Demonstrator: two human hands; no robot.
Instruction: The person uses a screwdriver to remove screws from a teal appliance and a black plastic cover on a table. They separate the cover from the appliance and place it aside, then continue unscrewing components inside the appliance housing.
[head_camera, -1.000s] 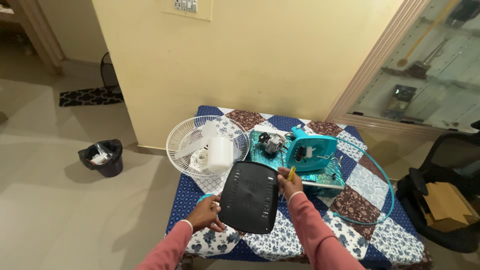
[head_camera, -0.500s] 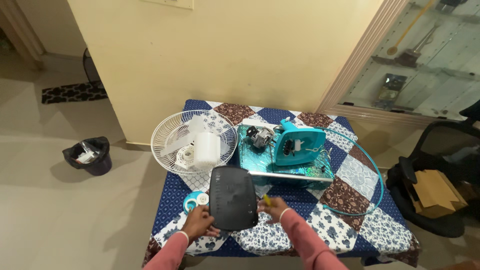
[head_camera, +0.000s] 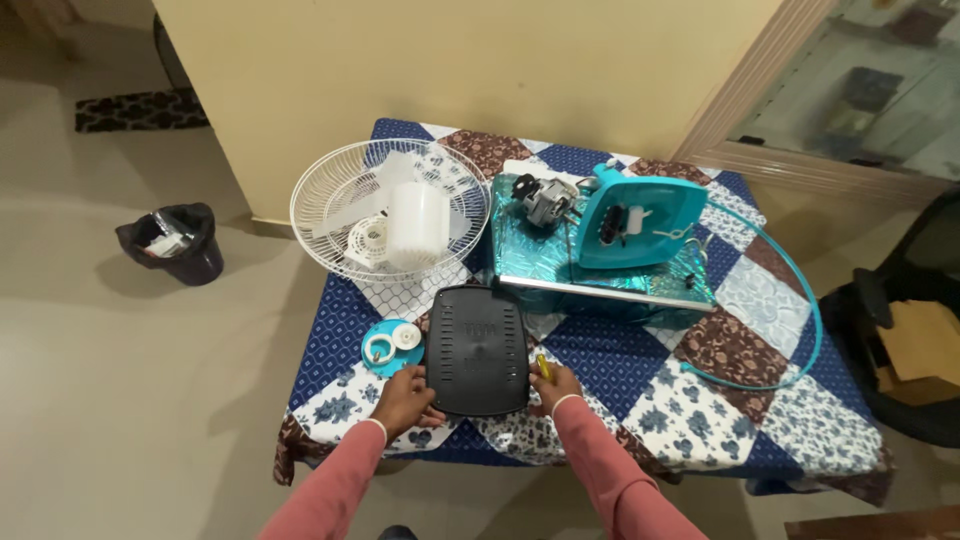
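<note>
I see the black panel (head_camera: 477, 350) lying flat near the lower middle of the frame, close to the front edge of the table (head_camera: 640, 415). My left hand (head_camera: 405, 399) grips its lower left corner, fingers curled over the rim. My right hand (head_camera: 553, 387) rests against the lower right edge and also pinches a small yellow tool (head_camera: 541, 364); whether those fingers truly clasp the panel I cannot tell.

The main risk, as I judge it, is the edge: the panel sits near the drop, and a slack grip could let it slide off onto the floor. The quilted cloth looks loose, so a tug could shift everything on it.

Just left of the panel lies a teal disc (head_camera: 389, 347) with small white parts on it. A careless sweep of my left wrist could scatter them.

Above, at centre frame, the teal housing (head_camera: 640, 222) stands tilted on a shiny tray (head_camera: 540, 262) beside the motor (head_camera: 542, 198). Pushing the panel upward could knock that tray. The white grille (head_camera: 345, 200) with blades at upper left overhangs the table edge and could tip if bumped. The tool could also slip from my fingers while they are shared with the panel.
</note>
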